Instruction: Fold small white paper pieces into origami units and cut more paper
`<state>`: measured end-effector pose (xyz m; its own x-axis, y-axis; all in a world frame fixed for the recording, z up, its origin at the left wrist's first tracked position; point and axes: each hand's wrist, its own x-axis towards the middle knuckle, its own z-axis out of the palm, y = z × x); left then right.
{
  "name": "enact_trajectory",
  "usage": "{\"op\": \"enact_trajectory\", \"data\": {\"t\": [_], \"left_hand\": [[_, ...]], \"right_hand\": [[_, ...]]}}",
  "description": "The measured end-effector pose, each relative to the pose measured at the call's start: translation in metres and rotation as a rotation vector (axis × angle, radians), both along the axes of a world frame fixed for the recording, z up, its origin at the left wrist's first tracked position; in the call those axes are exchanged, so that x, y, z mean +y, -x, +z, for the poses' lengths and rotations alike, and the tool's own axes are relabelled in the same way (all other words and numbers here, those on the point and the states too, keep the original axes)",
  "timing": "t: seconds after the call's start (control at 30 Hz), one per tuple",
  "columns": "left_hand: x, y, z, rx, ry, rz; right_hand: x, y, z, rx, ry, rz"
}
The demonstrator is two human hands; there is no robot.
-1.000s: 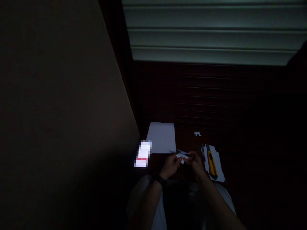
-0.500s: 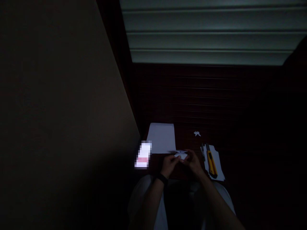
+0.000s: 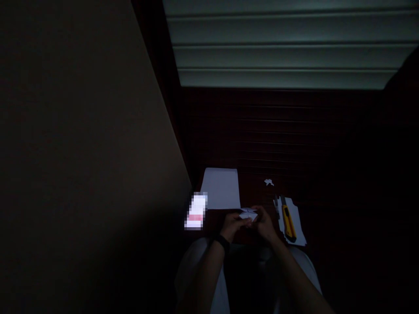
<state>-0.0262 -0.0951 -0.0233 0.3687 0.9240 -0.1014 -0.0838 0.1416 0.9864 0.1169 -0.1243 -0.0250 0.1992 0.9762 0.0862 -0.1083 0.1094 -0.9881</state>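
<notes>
Gripping a folded paper (image 3: 248, 214) from both sides, with the left hand (image 3: 231, 224) closed on its left part and the right hand (image 3: 263, 224) closed on its right. Apparently pressing the near edge with the left thumb; too dark around the right fingers to make out their exact hold. Held over the near part of the table (image 3: 255, 194), just beside the near right corner of a white sheet (image 3: 221, 187); impossible to tell whether touching the tabletop.

Folded already into a small, angular shape, with an upper flap standing apart from the lower part and a faint bluish line on it. Not yet flat, so judged partway through the folding, with at least those open layers left to close. Too small and dim to count the folds made or judge how many remain.

Well beyond the hands, a white scrap (image 3: 269, 182), too small to identify as folded or torn. To the right, a yellow cutter (image 3: 288, 222) and a pen (image 3: 276, 206) on loose papers (image 3: 297, 220), untouched. To the left, beside the sheet, a bright phone (image 3: 195, 211), blurred beyond reading.
</notes>
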Motion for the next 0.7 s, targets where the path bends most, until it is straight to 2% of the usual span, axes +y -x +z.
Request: {"op": "enact_trajectory", "data": {"t": [0.17,0.43,0.7], "left_hand": [[0.0002,0.0011,-0.0003,-0.022,0.045,0.017],[0.0000,0.0024,-0.0001,-0.028,0.067,0.041],[-0.0029,-0.0010,-0.0061,-0.101,0.074,-0.019]], "right_hand": [[-0.0015,0.0038,0.0026,-0.015,-0.033,-0.028],[0.0012,0.0013,-0.0038,-0.028,-0.030,0.034],[-0.0020,0.0007,-0.0042,0.011,0.005,0.064]]}}
